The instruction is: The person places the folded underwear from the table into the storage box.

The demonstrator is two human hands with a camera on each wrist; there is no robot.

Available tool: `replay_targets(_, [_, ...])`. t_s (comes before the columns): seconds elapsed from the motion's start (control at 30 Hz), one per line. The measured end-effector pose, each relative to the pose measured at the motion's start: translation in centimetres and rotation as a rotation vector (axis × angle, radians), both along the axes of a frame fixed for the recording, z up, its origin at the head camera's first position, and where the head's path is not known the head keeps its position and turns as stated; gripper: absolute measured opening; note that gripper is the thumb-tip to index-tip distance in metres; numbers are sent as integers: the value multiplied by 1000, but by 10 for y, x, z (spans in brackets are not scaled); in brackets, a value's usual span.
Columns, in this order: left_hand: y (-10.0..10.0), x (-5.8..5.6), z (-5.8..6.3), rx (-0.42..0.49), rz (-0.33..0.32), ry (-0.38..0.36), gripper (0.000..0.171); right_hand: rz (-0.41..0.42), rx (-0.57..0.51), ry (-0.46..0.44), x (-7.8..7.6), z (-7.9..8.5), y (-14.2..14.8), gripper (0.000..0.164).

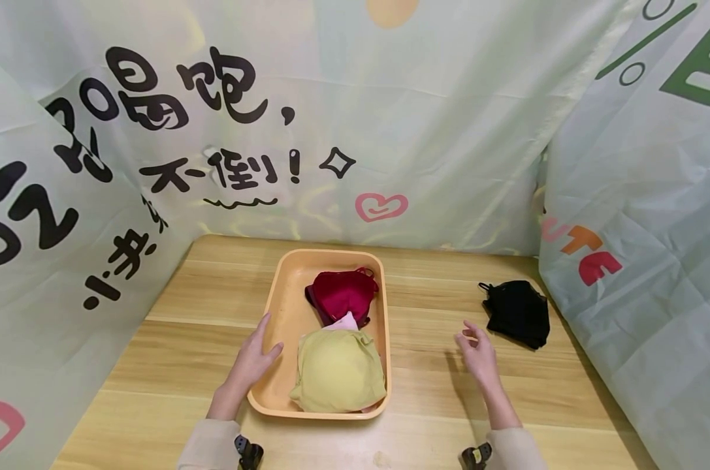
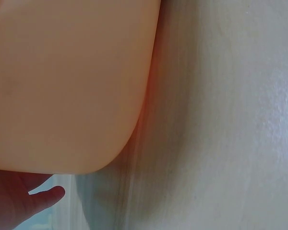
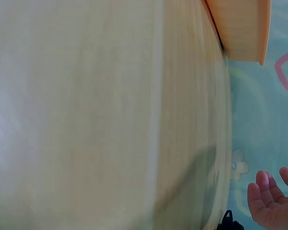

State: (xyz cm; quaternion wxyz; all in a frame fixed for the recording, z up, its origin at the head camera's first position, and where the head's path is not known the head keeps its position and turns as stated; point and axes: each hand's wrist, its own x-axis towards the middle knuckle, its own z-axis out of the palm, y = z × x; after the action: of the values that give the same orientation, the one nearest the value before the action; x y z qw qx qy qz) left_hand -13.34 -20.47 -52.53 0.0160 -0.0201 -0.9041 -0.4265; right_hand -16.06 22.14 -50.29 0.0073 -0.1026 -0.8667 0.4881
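An orange plastic tray (image 1: 279,307) rests on the table. At its far end lies a folded burgundy bra (image 1: 344,294), shiny, with thin straps. A yellow folded garment with a rounded, cup-like shape (image 1: 339,372) fills the near end, over a pale pink piece (image 1: 345,322) that is mostly hidden. My left hand (image 1: 252,358) is at the tray's left rim, its fingers straight and the thumb spread; contact is hard to tell. Over the table, between the tray and a folded black bra (image 1: 518,314), my right hand (image 1: 479,356) holds nothing, fingers loosely curled.
The wooden table (image 1: 202,294) runs back to a printed cloth (image 1: 449,130) hung behind it. More cloth hangs on the left and right sides. A small black device (image 1: 249,452) is worn at each wrist.
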Motion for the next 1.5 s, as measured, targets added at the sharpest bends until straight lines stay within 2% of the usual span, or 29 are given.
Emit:
replay_targets(0.23, [0,0,0,-8,-5,8,71,25,23,25,-11,7,14,47])
replay_targets(0.53, [-1,-1,-1,-1,-10,-5,73,-20,83,68,-22,8,24,46])
replay_targets(0.77, [-1,-2,-1,6,-14,-18,73,-58,87,83,-24,9,29,46])
replay_targets(1.13, [-1,-1,-1,9,-16,-36,74,-112,152,111,-32,0,46,44])
replay_targets(1.5, [-1,-1,-1,8,-16,-22,74,-150,185,114,-31,1,61,44])
